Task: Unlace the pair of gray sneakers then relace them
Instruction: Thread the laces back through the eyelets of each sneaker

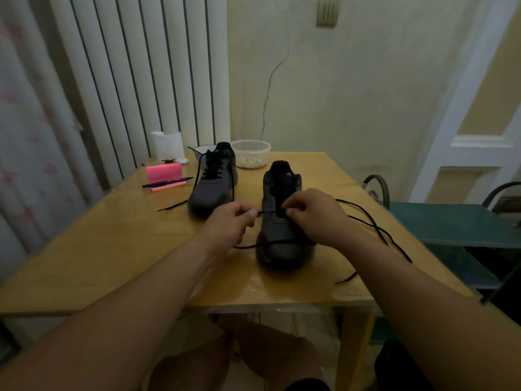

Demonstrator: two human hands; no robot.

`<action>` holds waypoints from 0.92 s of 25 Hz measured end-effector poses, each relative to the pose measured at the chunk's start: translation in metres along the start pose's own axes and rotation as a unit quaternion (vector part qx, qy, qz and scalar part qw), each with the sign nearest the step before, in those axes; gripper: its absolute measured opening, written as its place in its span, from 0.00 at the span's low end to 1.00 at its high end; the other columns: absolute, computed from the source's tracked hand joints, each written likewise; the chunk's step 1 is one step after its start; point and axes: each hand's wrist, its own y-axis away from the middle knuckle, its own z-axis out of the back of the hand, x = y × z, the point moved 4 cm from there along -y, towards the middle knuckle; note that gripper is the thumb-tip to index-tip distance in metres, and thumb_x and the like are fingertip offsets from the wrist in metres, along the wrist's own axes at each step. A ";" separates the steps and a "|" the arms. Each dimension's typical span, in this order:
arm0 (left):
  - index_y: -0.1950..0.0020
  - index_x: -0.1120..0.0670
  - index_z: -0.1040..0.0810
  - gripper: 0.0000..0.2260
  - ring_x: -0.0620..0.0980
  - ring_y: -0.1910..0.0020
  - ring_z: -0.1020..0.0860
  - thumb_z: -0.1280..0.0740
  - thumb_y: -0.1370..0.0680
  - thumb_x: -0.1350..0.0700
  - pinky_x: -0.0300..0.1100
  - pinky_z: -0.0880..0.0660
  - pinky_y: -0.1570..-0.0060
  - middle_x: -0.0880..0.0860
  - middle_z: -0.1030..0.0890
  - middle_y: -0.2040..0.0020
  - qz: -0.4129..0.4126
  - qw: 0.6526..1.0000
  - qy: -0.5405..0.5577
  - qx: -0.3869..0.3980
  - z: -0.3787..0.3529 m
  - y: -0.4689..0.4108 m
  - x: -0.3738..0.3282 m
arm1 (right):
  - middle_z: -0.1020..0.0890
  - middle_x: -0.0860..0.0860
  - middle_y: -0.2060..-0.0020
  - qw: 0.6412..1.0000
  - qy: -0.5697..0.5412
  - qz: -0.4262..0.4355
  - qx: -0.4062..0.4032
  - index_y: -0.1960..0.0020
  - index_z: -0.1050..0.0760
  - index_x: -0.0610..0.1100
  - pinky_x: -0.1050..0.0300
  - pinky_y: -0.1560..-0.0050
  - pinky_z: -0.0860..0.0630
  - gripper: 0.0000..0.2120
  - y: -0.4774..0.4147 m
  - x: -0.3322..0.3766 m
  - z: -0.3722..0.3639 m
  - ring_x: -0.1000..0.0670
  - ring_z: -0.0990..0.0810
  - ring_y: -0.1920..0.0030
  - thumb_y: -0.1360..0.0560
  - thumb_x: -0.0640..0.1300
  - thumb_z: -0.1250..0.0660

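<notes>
Both hands crowd the near sneaker (284, 244): left hand (229, 221) pinches the lace tip (260, 212), pointing right at the eyelet row (269, 205) just beside; right hand (314, 217) pinches the tongue (280, 206).

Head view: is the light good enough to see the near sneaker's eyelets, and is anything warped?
Head view: dim, yellowish light; the near gray sneaker reads almost black, eyelets barely visible; faint glare on the table before its toe; wide-angle distortion bows the door frame.

No legible text or labels.
</notes>
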 end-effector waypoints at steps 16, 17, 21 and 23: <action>0.50 0.54 0.16 0.05 0.34 0.66 0.24 0.30 0.17 0.55 0.27 0.30 0.65 0.37 0.20 0.68 -0.152 0.983 -0.040 -0.093 -0.011 0.014 0.008 | 0.17 0.51 0.41 0.990 -0.139 -0.004 0.019 0.35 0.17 0.53 0.47 0.37 0.20 0.14 -0.004 -0.020 -0.029 0.51 0.19 0.42 0.18 0.44 0.31; 0.51 0.54 0.16 0.05 0.35 0.66 0.24 0.30 0.17 0.55 0.28 0.30 0.65 0.38 0.20 0.68 -0.151 0.983 -0.042 -0.095 -0.011 0.014 0.008 | 0.17 0.51 0.41 0.989 -0.147 -0.003 0.019 0.35 0.16 0.53 0.47 0.37 0.20 0.14 -0.004 -0.020 -0.029 0.51 0.19 0.42 0.19 0.44 0.31; 0.52 0.51 0.17 0.05 0.36 0.65 0.23 0.30 0.17 0.53 0.29 0.30 0.65 0.44 0.20 0.64 -0.159 0.978 -0.076 -0.114 -0.011 0.015 0.007 | 0.18 0.53 0.41 0.988 -0.151 0.008 0.019 0.36 0.16 0.55 0.46 0.37 0.21 0.13 -0.004 -0.019 -0.029 0.52 0.20 0.41 0.18 0.46 0.31; 0.53 0.48 0.18 0.05 0.37 0.64 0.23 0.30 0.17 0.53 0.30 0.29 0.65 0.45 0.19 0.63 -0.171 0.973 -0.091 -0.123 -0.011 0.015 0.006 | 0.18 0.53 0.41 0.988 -0.152 0.009 0.019 0.35 0.17 0.56 0.46 0.36 0.21 0.13 -0.005 -0.019 -0.028 0.52 0.20 0.41 0.18 0.46 0.32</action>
